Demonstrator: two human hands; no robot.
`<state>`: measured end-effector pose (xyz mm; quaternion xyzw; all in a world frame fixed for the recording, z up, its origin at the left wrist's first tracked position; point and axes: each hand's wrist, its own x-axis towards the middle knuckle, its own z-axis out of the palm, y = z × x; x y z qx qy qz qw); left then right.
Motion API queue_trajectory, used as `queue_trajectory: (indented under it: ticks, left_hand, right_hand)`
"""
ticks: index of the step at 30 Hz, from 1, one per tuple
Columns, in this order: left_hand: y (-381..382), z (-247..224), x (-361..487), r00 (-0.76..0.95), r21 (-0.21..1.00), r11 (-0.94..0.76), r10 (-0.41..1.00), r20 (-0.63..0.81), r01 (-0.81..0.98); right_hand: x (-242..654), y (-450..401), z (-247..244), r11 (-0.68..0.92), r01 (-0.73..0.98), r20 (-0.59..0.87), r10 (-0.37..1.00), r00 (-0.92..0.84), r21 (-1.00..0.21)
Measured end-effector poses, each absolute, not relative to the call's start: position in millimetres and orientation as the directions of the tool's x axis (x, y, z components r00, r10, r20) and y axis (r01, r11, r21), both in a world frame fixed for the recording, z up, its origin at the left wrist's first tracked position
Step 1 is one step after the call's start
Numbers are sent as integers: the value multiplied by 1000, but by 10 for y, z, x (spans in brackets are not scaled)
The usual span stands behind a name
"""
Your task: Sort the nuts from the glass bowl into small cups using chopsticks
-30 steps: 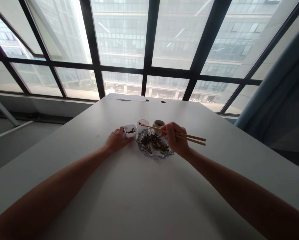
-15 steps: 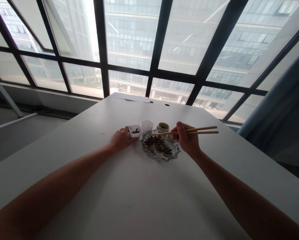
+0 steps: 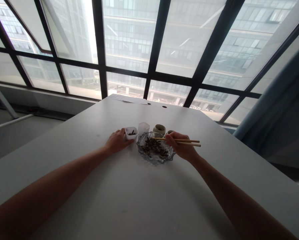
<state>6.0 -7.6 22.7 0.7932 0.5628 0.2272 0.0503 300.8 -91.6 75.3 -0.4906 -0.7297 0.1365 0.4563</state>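
Note:
My left hand grips the side of a small white cup, its thumb in front and fingers behind. A few dark, thin pieces lie in that cup. My right hand is closed on a pair of wooden chopsticks. Their tips point left over a clear glass bowl with a wavy rim. Small dark brown pieces, perhaps seeds, lie heaped in the bowl, and the tips reach its upper left part. Whether they pinch a piece I cannot tell.
Behind the bowl stand a second white cup and a greenish round cup. Another round cup is partly hidden by my right hand. Papers lie at the white table's far end, before windows. A blue curtain hangs at right.
My right hand has lowered the chopsticks, their tips now at the pieces in the bowl. Another round cup shows behind that hand. My left hand still holds the cup; the view has shifted slightly.

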Motion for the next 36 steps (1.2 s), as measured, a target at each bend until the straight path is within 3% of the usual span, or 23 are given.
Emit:
queue_trajectory:
  ticks: [3, 9, 15, 18, 23, 31, 36]
  left_hand:
    - [-75, 226, 56, 259, 331, -357, 917, 304, 874]
    - [-74, 235, 54, 274, 319, -370, 912, 306, 873]
    - [-77, 238, 53, 260, 336, -357, 917, 302, 872]
    - [-80, 243, 57, 257, 348, -357, 918, 302, 867]
    - [-80, 240, 58, 264, 344, -364, 915, 305, 865]
    - [-72, 224, 56, 250, 350, -352, 920, 303, 868]
    - [-68, 223, 55, 255, 337, -355, 917, 306, 872]
  right_hand:
    - [3010, -912, 738, 500, 594, 473, 854, -216, -630]
    - [3054, -911, 740, 481, 515, 529, 846, -62, -709]
    - [2993, -907, 699, 515, 457, 467, 856, -223, -725]
    - [2985, -923, 718, 485, 414, 465, 872, -155, -771]
    - [3026, -948, 770, 516, 441, 542, 837, -76, -735]
    - [2995, -1007, 845, 604, 531, 521, 792, -318, -594]
    - [2970, -1032, 873, 622, 554, 514, 778, -361, -553]
